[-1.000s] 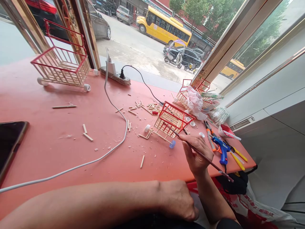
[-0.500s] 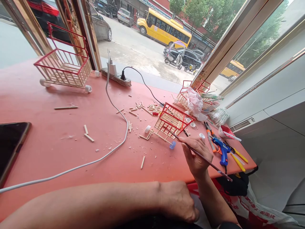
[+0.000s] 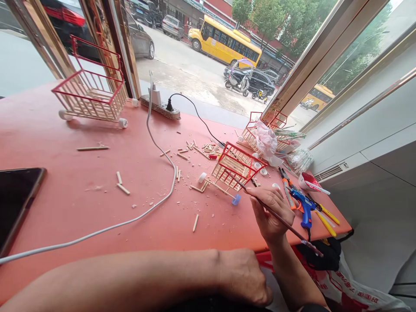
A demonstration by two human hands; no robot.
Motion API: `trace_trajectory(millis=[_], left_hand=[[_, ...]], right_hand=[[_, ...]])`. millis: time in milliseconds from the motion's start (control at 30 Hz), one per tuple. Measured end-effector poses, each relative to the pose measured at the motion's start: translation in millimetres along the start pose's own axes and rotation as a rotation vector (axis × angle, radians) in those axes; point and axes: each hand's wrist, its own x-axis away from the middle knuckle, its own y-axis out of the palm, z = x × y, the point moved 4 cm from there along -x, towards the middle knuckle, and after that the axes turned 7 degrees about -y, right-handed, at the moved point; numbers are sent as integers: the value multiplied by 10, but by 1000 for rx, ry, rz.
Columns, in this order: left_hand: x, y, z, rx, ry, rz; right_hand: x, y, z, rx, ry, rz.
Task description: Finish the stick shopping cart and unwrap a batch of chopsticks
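Observation:
My right hand (image 3: 271, 212) pinches a thin paintbrush (image 3: 292, 229); its tip reaches the red rim of a small stick-built cart (image 3: 235, 167) lying on the pink table (image 3: 65, 203). The cart's wooden sides are bare and a blue wheel (image 3: 236, 199) sits by its lower corner. My left hand (image 3: 242, 277) hangs curled over the table's near edge, forearm laid along that edge; its fingers are hidden below.
A finished red cart (image 3: 89, 95) stands far left, another (image 3: 260, 128) with a plastic bag far right. A white cable (image 3: 156, 143) and power strip (image 3: 160, 106) cross the table. Blue glue gun (image 3: 303, 208), pliers, stick offcuts and a dark phone (image 3: 16, 203) lie about.
The view has shifted slightly; my right hand and the brush stay at the cart's rim, and my left arm has not moved.

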Motion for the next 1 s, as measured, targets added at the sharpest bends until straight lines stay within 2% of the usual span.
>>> trace_trajectory(millis=[200, 433, 567, 667, 867, 1000], left_hand=[[7, -17, -11, 8, 19, 14], [2, 15, -27, 72, 12, 37], [0, 3, -30, 64, 0, 20], [-12, -36, -19, 66, 0, -31], [-37, -81, -2, 46, -36, -151], [-20, -29, -18, 81, -24, -73]], right_hand=[[-5, 145, -40, -49, -2, -114], [16, 114, 7, -48, 29, -3], [34, 147, -13, -63, -1, -58], [36, 171, -13, -63, 6, -89], [61, 128, 18, -21, 29, 8], [82, 152, 4, -45, 25, -47]])
